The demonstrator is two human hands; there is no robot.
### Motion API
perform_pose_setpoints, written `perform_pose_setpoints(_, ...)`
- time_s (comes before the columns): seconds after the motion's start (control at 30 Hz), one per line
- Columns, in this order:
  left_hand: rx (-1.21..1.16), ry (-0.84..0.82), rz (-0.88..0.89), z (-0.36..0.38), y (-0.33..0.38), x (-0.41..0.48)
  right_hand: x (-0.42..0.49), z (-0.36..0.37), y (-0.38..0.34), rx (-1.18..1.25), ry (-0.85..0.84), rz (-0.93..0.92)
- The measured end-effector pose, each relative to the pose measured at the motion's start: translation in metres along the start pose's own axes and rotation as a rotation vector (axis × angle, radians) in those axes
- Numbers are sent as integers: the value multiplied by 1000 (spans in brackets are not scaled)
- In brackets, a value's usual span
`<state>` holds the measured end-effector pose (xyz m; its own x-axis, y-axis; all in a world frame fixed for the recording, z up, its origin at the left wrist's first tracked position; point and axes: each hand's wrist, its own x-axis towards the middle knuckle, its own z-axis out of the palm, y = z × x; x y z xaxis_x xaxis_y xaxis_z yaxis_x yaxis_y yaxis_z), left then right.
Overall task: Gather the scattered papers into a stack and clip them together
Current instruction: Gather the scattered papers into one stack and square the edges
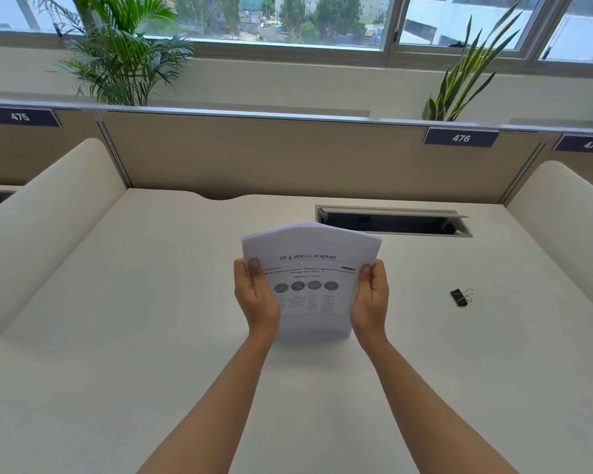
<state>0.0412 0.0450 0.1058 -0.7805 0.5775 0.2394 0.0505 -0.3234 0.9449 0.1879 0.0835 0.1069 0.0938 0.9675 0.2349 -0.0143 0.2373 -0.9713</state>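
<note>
A stack of white printed papers [310, 265] stands upright on its bottom edge on the white desk [151, 319], its top sheet facing me and bowed slightly. My left hand [255, 295] grips the stack's left edge, thumb on the front. My right hand [370, 295] holds the right edge the same way. A black binder clip [459, 297] with silver wire handles lies on the desk, well to the right of my right hand and apart from the papers.
An open cable slot [394, 222] is cut into the desk just behind the papers. Padded white dividers [48, 227] rise on both sides, and a beige partition [271, 155] closes the back. Potted plants stand behind it by the window.
</note>
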Motion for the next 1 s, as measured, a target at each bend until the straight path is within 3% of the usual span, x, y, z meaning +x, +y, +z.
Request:
perform_pose_setpoints(0.23, -19, -58, -14, 3, 1, 7, 5, -1, 0, -23, 36, -23)
perform_pose_setpoints(0.37, -6, -141, -116, 0, -14, 1, -3, -3, 11, -60, -45, 29)
perform_pose_setpoints(1.0, 0, -150, -132, 6, -20, -7, -4, -10, 18, 5, 1, 53)
